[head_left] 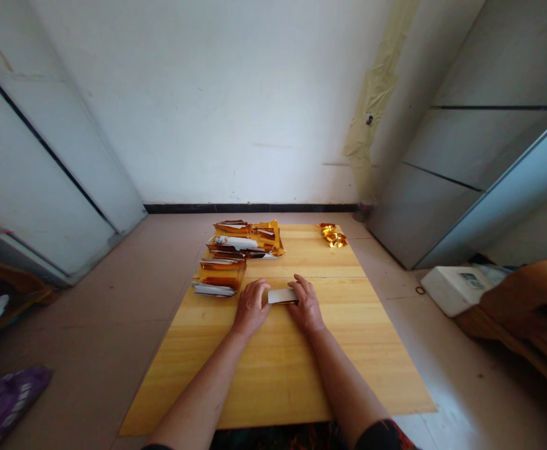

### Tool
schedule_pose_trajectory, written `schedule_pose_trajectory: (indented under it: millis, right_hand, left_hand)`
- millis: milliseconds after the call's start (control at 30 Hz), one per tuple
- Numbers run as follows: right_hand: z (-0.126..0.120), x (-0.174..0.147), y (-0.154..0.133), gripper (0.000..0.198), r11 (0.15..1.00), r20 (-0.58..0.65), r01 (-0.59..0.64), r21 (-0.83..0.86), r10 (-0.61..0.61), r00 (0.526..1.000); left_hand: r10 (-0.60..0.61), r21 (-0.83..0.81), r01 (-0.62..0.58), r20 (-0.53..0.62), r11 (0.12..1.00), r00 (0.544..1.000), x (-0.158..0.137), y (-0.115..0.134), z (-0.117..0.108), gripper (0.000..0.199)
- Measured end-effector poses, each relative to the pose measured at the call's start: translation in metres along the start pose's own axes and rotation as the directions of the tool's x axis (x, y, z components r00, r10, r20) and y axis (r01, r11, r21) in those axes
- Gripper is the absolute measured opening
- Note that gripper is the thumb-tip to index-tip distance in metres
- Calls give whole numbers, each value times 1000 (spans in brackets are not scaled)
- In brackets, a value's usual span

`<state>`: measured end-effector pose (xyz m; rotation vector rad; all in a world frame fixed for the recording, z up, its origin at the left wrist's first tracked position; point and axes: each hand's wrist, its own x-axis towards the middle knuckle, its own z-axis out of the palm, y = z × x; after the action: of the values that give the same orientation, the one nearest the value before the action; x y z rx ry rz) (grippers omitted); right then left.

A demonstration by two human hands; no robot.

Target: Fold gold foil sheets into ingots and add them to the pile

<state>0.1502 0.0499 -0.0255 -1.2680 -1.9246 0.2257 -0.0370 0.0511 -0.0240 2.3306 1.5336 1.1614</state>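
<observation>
A small flat rectangular piece, pale on top with a brown lower edge, like folded card [281, 295], is between my two hands just above or on the wooden table [277, 369]. My left hand [251, 307] has its fingers curled at the card's left end. At the other end, my right hand [307, 305] grips it, its fingers partly covering that edge. To the left of and beyond my left hand lie stacks of orange-gold folded pieces [221, 273] with white edges. Farther back are more gold and white pieces [268, 234].
Crumpled shiny gold foil [334, 236] lies at the table's far right corner. A pale wall [235, 112] stands behind the table. A grey refrigerator [442, 162] and a white box [456, 290] are to the right; a purple bag [10, 397] lies at the lower left.
</observation>
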Motion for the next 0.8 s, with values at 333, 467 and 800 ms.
schedule_pose_trajectory:
  millis: [333,467,800]
  right_hand:
    - [2,0,3,34,984,-113,-93,154,111,987]
    - [3,0,4,22,985,-103,-99,144,115,988]
    - [1,1,3,26,998,-108,-44,36,47,993]
  left_hand:
    - [9,-49,-10,-17,999,1000,-1,3,-4,27]
    - [18,-42,-17,27,999,999,0,3,-6,13]
    - [-7,-73,12,67,997,998,3,5,-5,12]
